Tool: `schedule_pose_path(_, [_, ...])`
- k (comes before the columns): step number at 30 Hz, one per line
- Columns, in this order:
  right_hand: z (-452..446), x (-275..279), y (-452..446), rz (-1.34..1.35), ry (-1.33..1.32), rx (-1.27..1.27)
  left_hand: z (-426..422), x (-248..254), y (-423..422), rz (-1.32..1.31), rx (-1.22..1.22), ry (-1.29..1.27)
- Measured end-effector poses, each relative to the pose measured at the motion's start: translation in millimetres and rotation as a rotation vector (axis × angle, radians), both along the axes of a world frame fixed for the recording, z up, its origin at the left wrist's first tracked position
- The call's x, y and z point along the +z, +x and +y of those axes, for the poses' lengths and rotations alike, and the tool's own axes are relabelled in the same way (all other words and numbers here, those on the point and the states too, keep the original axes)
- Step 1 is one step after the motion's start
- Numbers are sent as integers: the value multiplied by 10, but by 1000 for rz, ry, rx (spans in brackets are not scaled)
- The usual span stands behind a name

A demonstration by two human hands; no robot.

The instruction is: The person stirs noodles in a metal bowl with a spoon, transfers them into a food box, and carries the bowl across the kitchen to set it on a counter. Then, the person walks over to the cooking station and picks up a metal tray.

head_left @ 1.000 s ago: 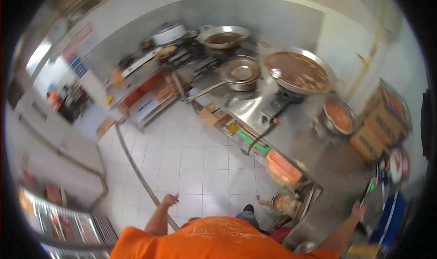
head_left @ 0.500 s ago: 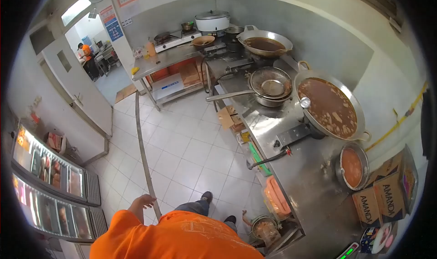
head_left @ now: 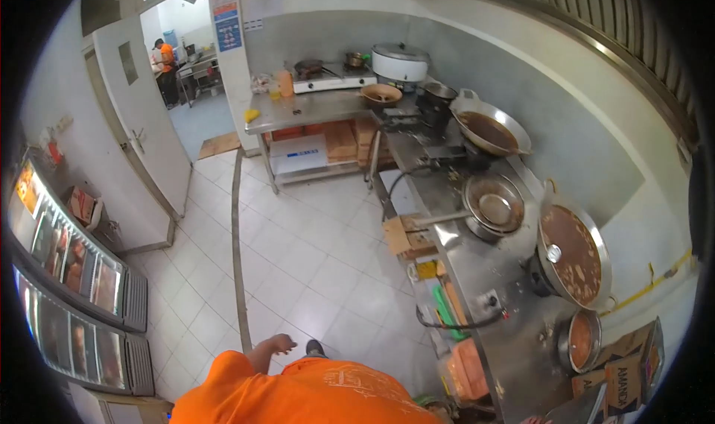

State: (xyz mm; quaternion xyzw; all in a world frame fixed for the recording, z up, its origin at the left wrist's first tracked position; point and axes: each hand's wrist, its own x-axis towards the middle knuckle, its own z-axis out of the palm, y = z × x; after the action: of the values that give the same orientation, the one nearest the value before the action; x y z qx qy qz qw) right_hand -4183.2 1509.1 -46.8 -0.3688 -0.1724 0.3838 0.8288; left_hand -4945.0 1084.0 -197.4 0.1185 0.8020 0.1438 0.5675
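Observation:
My left hand (head_left: 281, 343) hangs in front of the orange shirt (head_left: 313, 390), above the tiled floor. Its fingers are loosely bent and apart, with nothing in them. At the bottom edge on the right, a small patch (head_left: 535, 419) may be the fingertips of my right hand; the rest is out of frame. Close to that patch, a flat grey object (head_left: 579, 406) lies at a slant over the steel counter (head_left: 514, 349). Whether the fingers hold it cannot be seen. A pot of orange-red liquid (head_left: 581, 340) stands just beyond.
Along the right counter are a wok of brown liquid (head_left: 570, 252), a strainer (head_left: 495, 203) over a pot, and another wok (head_left: 488, 132). Boxes (head_left: 624, 379) stand at the right. Lit display fridges (head_left: 74, 267) line the left. Another person (head_left: 167, 60) stands beyond the doorway.
The view has shifted, with the counter now farther right. My left hand has moved right across the body. The flat grey object has come into view at the lower right.

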Motion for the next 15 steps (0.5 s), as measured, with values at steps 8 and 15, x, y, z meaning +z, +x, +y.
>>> schedule_pose_path(8, [420,1610,-3727,30,149,652,1265,817,-1362,112,262,893])
schedule_pose_path(15, [-57,2107,-6651,-127,-98,779,2391,2005,-1909,-358,-9,1100])
